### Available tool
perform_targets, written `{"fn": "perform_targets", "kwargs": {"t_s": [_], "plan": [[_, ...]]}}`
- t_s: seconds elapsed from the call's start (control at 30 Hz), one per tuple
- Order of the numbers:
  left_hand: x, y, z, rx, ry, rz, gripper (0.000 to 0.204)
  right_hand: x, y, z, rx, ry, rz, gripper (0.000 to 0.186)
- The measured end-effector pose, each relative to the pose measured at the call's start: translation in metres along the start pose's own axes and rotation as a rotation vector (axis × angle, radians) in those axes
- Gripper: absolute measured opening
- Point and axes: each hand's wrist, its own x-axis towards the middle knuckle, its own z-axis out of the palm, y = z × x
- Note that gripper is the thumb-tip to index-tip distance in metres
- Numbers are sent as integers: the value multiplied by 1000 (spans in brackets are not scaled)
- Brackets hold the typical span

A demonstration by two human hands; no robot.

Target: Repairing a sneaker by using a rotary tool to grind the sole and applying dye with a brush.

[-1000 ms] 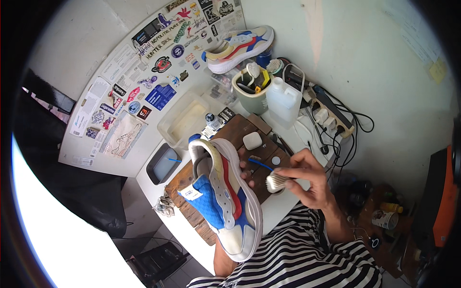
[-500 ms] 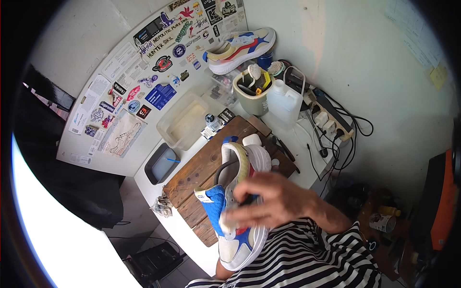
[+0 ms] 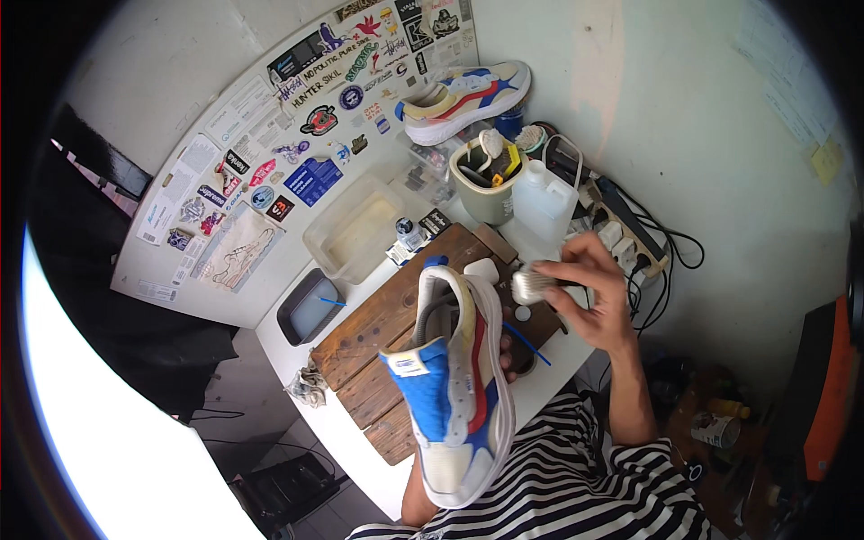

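A sneaker (image 3: pixel 456 396) in white, cream, blue and red, without laces, is tilted up over the front of the wooden board, its toe toward me. My left hand (image 3: pixel 509 353) grips it from underneath; a few fingertips show past the right edge of the sole, and the rest is hidden. To the right of the shoe, clear of it, my right hand (image 3: pixel 589 292) pinches a small brush (image 3: pixel 533 285) with pale bristles, slightly blurred. A thin blue stick (image 3: pixel 527 345) lies beside the left fingertips.
Behind the board (image 3: pixel 355 346) stand a clear plastic tub (image 3: pixel 315 236), a small bottle (image 3: pixel 410 234), a bucket of brushes (image 3: pixel 487 202) and a white jug (image 3: pixel 544 209). A matching sneaker (image 3: pixel 463 103) sits at the back. Power strips with cables (image 3: pixel 621 236) lie right; a grey basin (image 3: pixel 301 317) stands left.
My right hand has swung up and right with the brush, off the sneaker's front. The sneaker has tilted a little, with its red side stripe now showing.
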Motion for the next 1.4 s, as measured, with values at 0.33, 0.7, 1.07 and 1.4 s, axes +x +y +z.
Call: {"fn": "perform_targets", "kwargs": {"t_s": [0.33,0.7,1.07,1.4], "plan": [[22,22,20,461,162,140,84,-7,-77,-33,105,-398,-196,35],[16,9,13,702,107,112,87,21,-69,-34,-361,-375,-219,19],[17,11,12,679,67,50,82,2,-85,-30,-159,-547,-311,14],[7,7,4,957,16,145,104,20,-70,-39,-90,-261,-249,31]]}}
